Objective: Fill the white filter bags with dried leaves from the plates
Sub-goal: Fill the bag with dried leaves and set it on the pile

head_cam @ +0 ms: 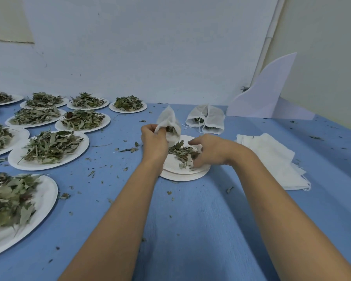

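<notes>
**White mesh filter bag (169, 120) held upright over stacked white paper plates (184, 176) at mid-desk.**

The bag's rim is pinched by the left grip (153, 138), fingers curled round the cloth. Its long axis is set near vertical, with one corner pointing up toward the wall and the mouth turned toward the right grip (208, 152); leaf is seen inside. The right grip is laid over dried green leaves (180, 152) on the upper plate, fingers curled into the near edge of the pile. Two filled white drawstring bags (206, 118) are noted lying just behind, and a pile of flat white cloth bags (272, 159) to the right. Further white paper plates heaped with leaves (49, 148) are ranged on the left of the blue-covered desk (190, 220), which is littered with leaf fragments.
</notes>
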{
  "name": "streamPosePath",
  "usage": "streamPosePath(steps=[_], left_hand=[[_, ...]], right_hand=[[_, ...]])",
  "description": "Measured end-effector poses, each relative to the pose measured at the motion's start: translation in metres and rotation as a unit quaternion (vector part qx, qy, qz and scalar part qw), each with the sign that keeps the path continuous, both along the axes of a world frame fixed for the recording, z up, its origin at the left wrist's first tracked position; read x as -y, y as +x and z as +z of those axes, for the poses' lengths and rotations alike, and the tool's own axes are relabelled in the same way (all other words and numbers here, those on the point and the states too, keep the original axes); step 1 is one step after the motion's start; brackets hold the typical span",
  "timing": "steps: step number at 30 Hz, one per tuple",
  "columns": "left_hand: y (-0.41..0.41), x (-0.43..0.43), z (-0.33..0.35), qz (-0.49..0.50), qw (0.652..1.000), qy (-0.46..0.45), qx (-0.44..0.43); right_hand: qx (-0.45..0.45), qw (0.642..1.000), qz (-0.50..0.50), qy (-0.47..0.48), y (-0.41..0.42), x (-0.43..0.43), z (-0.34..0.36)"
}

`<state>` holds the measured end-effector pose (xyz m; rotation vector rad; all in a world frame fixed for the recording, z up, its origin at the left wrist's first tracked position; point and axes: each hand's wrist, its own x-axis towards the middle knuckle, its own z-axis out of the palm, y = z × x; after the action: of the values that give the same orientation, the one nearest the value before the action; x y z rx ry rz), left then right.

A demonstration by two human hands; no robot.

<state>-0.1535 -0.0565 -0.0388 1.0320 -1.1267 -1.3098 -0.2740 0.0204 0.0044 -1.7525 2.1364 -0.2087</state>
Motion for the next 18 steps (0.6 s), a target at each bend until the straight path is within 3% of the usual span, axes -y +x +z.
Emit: streamPosePath(steps=[4, 12, 18], left_hand=[[-0.002, -0.003, 0.001, -0.026, 0.999, -0.004, 0.035], [-0.001, -0.002, 0.0, -0.005, 0.992, -0.054, 0.115], [0.001, 0.0, -0.001, 0.003, 0.989, -0.057, 0.135]], right_hand=[[-0.001, 1.0, -0.004, 0.025, 0.003, -0.001, -0.001], [-0.064, 0.996, -0.019, -0.057, 0.014, 0.009, -0.014], [0.03, 0.996, 0.029, -0.082, -0.006, 0.003, -0.003]])
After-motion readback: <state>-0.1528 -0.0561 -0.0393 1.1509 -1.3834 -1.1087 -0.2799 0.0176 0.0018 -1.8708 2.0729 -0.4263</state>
